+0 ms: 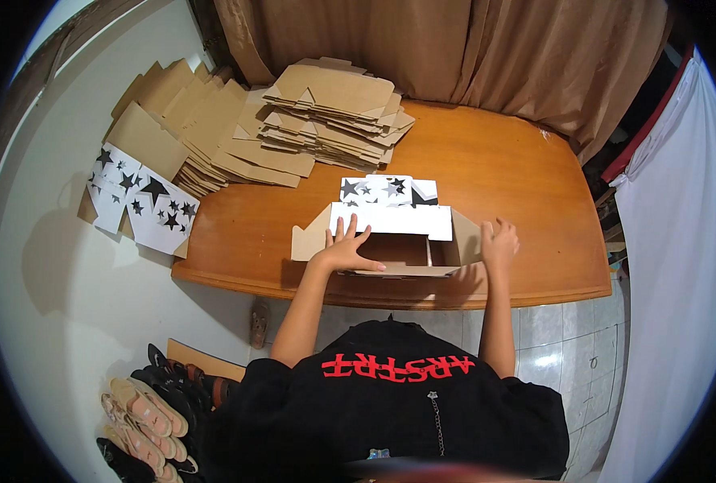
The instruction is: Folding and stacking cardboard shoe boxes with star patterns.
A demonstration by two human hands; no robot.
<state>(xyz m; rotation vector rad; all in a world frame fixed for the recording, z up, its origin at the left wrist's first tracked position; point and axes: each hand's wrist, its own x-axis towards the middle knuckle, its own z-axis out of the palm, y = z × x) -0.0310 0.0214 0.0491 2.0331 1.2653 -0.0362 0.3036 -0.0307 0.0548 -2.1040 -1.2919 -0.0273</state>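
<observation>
A partly folded cardboard box rests near the front edge of the wooden table, white with black stars on one side and plain brown inside. Its front is open and shows a dark hollow, while side flaps stick out left and right. My left hand is spread across the left part of the box, fingers on the white panel and thumb by the brown front edge. At the other end, my right hand has its fingers curled at the right side flap; part of its grip is hidden.
Behind the box, flat brown cardboard boxes are stacked, with more leaning in a row to the left. A star-printed cardboard piece overhangs the table's left edge. Brown curtains hang behind; shoes stand lower left.
</observation>
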